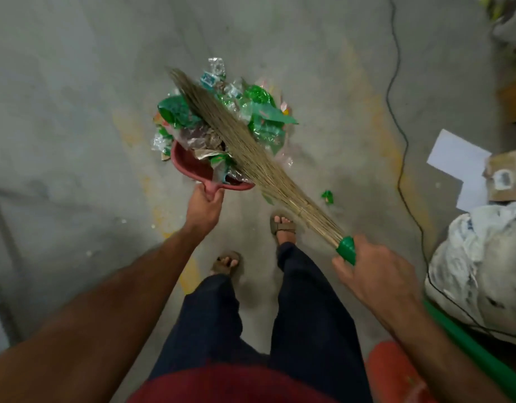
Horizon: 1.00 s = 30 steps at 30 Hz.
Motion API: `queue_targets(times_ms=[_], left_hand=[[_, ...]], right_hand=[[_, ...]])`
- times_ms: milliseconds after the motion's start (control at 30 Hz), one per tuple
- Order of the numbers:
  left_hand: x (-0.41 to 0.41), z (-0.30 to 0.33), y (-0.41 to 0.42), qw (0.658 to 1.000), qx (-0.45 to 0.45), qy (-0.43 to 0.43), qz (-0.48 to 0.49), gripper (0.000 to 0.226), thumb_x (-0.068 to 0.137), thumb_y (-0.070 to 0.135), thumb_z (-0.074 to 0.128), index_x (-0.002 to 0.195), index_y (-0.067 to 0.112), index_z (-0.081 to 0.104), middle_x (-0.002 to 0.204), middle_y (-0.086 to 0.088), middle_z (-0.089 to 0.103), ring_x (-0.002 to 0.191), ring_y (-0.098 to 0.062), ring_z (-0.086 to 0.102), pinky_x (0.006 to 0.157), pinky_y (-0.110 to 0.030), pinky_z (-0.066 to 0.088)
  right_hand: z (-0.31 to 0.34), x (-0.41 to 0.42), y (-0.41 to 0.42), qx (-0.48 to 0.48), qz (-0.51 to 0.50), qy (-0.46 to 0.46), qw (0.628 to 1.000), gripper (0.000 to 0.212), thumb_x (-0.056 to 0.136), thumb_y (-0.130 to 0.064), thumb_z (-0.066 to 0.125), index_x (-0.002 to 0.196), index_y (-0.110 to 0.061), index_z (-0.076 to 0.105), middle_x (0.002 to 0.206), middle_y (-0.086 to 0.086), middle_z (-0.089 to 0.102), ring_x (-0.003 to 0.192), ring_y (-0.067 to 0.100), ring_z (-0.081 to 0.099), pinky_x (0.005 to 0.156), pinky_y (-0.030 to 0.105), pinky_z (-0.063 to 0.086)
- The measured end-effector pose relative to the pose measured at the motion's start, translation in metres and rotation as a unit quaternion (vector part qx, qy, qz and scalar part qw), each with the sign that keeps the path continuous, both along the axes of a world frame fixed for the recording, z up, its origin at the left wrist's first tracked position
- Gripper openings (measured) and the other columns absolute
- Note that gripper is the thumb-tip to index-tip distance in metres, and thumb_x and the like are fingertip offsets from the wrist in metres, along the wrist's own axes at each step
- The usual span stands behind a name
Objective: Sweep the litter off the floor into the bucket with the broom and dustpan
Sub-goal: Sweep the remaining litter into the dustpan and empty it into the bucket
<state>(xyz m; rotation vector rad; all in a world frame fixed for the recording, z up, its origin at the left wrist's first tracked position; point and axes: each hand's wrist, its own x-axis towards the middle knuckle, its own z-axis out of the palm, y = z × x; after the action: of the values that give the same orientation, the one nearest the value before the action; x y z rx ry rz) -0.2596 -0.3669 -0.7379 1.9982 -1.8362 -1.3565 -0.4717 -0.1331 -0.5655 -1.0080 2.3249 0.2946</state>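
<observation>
Gripping red dustpan [198, 167] handle left-handed [205, 203], grass broom [251, 152] collar right-handed [376, 274]; featherlight, springy plastic wrappers [259, 112] heaped toward twelve o'clock, likely needing firm strokes.

One broom [245, 146], one dustpan [198, 170], one litter pile [251, 112], two hands [204, 205], one stray green scrap [327, 196].

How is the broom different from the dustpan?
The broom is long, thin and straw-coloured with a green handle; the dustpan is short, wide and red. The broom lies slanted over the litter pile; the dustpan sits low at the pile's near edge, with wrappers in it. The right hand holds the broom, the left hand the dustpan.
</observation>
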Motion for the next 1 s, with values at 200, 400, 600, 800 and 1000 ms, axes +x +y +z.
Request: queue_targets(times_ms=[200,400,600,800,1000], left_hand=[[0.042,0.054,0.015,0.995,0.001,0.048,-0.085,0.025,0.089,0.036,0.062,0.096,0.013,0.057,0.076,-0.005,0.063,0.060,-0.019,0.056,0.056,-0.034,0.047],[0.059,0.108,0.041,0.978,-0.029,0.052,-0.201,0.022,0.090,0.036,0.059,0.096,0.015,0.059,0.074,-0.003,0.062,0.065,-0.021,0.059,0.055,-0.031,0.043],[0.025,0.157,0.109,0.937,-0.054,0.103,-0.328,0.018,0.088,0.037,0.061,0.098,0.022,0.060,0.080,0.001,0.063,0.067,-0.017,0.059,0.057,-0.032,0.049],[-0.027,0.173,0.234,0.894,-0.052,0.110,-0.431,0.018,0.088,0.031,0.063,0.077,0.020,0.055,0.062,0.005,0.053,0.053,-0.012,0.049,0.046,-0.027,0.038],[-0.061,0.166,0.411,0.846,0.011,0.108,-0.522,0.019,0.088,0.028,0.063,0.074,0.020,0.053,0.057,0.003,0.053,0.048,-0.015,0.049,0.044,-0.030,0.039]], right_hand=[[0.060,0.086,0.056,-0.018,-0.086,0.045,0.995,0.032,0.091,-0.053,0.057,0.096,-0.023,0.050,0.070,-0.004,0.047,0.064,0.021,0.050,0.058,0.030,0.038],[0.097,0.168,0.123,-0.045,-0.216,0.044,0.974,0.031,0.090,-0.052,0.059,0.103,-0.025,0.051,0.073,-0.007,0.048,0.061,0.014,0.043,0.058,0.029,0.036],[0.126,0.226,0.220,-0.089,-0.339,0.055,0.935,0.028,0.087,-0.055,0.060,0.088,-0.029,0.049,0.077,-0.008,0.054,0.068,0.013,0.056,0.061,0.031,0.047],[0.135,0.268,0.340,-0.042,-0.428,0.102,0.897,0.036,0.085,-0.062,0.058,0.103,-0.031,0.052,0.081,-0.008,0.051,0.078,0.016,0.061,0.060,0.029,0.036],[0.145,0.318,0.473,-0.016,-0.544,0.090,0.834,0.029,0.085,-0.064,0.054,0.095,-0.038,0.045,0.070,-0.014,0.039,0.062,0.007,0.044,0.054,0.026,0.033]])
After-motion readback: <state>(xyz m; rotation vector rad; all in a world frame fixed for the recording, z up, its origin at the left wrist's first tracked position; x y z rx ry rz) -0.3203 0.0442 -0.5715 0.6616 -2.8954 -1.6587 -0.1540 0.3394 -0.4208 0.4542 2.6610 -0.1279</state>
